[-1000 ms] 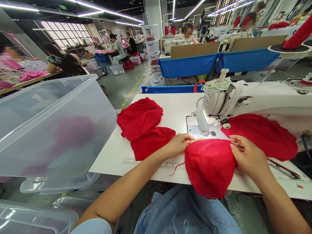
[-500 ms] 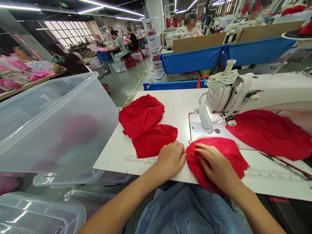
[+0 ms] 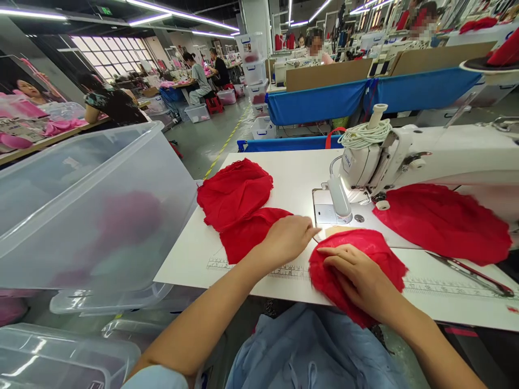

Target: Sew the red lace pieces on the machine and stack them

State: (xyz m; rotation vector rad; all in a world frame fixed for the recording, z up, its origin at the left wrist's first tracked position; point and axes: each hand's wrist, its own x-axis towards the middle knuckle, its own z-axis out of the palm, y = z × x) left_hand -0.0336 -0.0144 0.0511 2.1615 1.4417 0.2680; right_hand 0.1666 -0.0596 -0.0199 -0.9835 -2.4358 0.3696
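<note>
My right hand (image 3: 359,275) rests on a red fabric piece (image 3: 383,254) at the table's front edge, fingers curled and gripping its left part. That piece hangs partly over the edge toward my lap. My left hand (image 3: 291,236) is just up and to the left of it, fingers pressed together; whatever is between them, if anything, is hidden. Beneath and behind the left hand lies a smaller red piece (image 3: 247,237), overlapped with a gathered red fabric piece (image 3: 235,186). The white sewing machine (image 3: 365,162) stands beyond my right hand.
Another red fabric piece (image 3: 441,224) lies under the machine arm. Tweezers (image 3: 472,274) lie on the white table (image 3: 292,167) near a printed ruler scale (image 3: 286,272). A large clear plastic bin (image 3: 121,178) stands against the left side. Co-workers sit further back.
My left hand has lifted off the fabric edge and moved up and slightly right, toward the machine plate. My right hand stays on the red piece, with little movement.
</note>
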